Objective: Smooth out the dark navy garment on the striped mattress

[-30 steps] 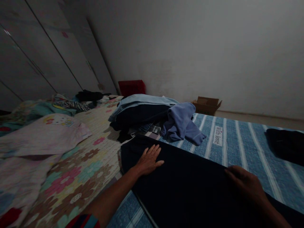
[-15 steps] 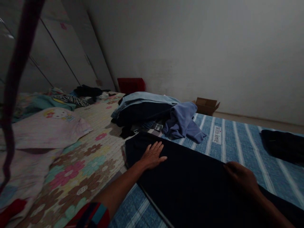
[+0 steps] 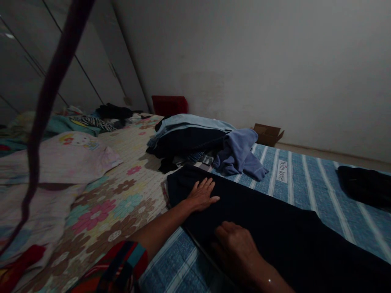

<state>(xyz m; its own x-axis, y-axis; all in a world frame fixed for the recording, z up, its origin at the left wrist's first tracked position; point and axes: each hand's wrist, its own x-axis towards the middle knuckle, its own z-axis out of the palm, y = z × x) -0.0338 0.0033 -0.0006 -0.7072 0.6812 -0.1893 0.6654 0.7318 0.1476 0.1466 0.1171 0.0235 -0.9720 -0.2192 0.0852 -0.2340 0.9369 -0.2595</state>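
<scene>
Dark navy trousers (image 3: 262, 219) lie stretched across the bed, running from the middle toward the lower right. My left hand (image 3: 203, 195) rests flat on their upper left part, fingers spread. Lower and nearer to me, my right hand (image 3: 236, 246) is closed with curled fingers at the near edge of the trousers. Its fingertips are partly hidden, and the cloth there is very dark. Beyond the trousers lies a crumpled blue-purple garment (image 3: 240, 148), beside a pile of clothes with a light blue piece (image 3: 195, 122) on top.
A blue striped sheet (image 3: 295, 171) and a flowered cover (image 3: 122, 203) spread over the bed. A folded black garment (image 3: 363, 183) lies at right, a pink garment (image 3: 79, 158) at left. A cardboard box (image 3: 267, 134) stands by the wall. A dark cord-like strip (image 3: 45, 106) hangs close at left.
My right hand has let go of the far edge of the trousers and moved left and nearer, to their near edge. My left hand still lies flat on them. The view has shifted slightly.
</scene>
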